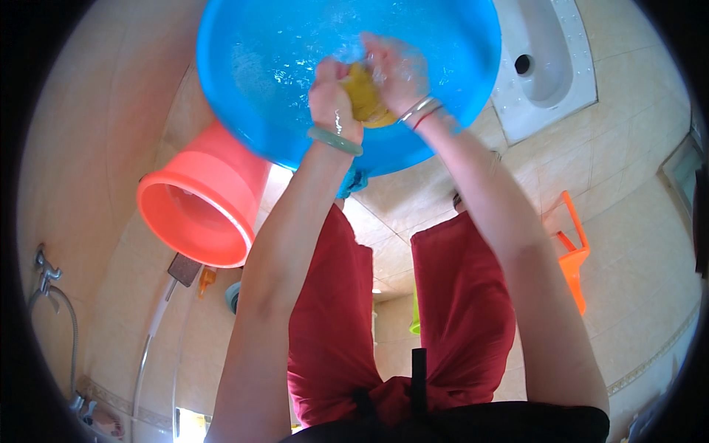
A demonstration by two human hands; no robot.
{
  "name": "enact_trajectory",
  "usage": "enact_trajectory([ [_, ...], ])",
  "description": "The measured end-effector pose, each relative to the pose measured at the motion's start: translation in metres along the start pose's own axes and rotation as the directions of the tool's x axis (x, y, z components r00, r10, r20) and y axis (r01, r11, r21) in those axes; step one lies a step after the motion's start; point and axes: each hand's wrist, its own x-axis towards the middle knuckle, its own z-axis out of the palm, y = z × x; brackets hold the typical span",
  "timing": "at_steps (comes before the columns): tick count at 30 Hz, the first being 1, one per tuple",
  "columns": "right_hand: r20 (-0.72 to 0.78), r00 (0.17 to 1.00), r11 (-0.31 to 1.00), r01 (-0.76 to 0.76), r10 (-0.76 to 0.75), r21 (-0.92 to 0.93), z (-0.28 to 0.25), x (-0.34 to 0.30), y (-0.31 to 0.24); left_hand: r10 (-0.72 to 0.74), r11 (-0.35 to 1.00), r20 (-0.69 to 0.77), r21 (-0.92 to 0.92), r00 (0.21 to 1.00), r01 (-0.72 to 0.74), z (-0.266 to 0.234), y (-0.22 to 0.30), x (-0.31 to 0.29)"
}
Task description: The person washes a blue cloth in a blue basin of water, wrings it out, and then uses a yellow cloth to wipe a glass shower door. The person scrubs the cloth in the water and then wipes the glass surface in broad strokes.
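A large round blue basin holds water, with light glinting off the surface. Over its near side, a wet, bunched yellow cloth is stretched between my two hands. My left hand, with a pale green bangle on the wrist, is closed round the cloth's left side. My right hand, wearing a silver bangle and a red string, is closed against its right side. Motion blurs those fingers, and they look wet. Part of the cloth is hidden behind the hands.
Left of the basin, a coral-pink bucket lies tipped. A white squat toilet is set in the tiled floor at right. An orange plastic object is near my right forearm. A tap with a hose is on the left wall.
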Motion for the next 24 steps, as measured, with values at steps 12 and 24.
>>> enact_trajectory([
  [12, 0.114, 0.963, 0.841, -0.153, 0.245, -0.518, 0.069, -0.024, 0.09, 0.362, 0.407, 0.36, 0.769, 0.86, -0.493, -0.077, -0.016, 0.116],
  [24, 0.042, 0.993, 0.922, -0.115, 0.108, 0.371, -0.012, -0.03, -0.031, -0.287, 0.925, 0.478, -0.088, 0.83, 0.37, -0.041, -0.011, 0.053],
])
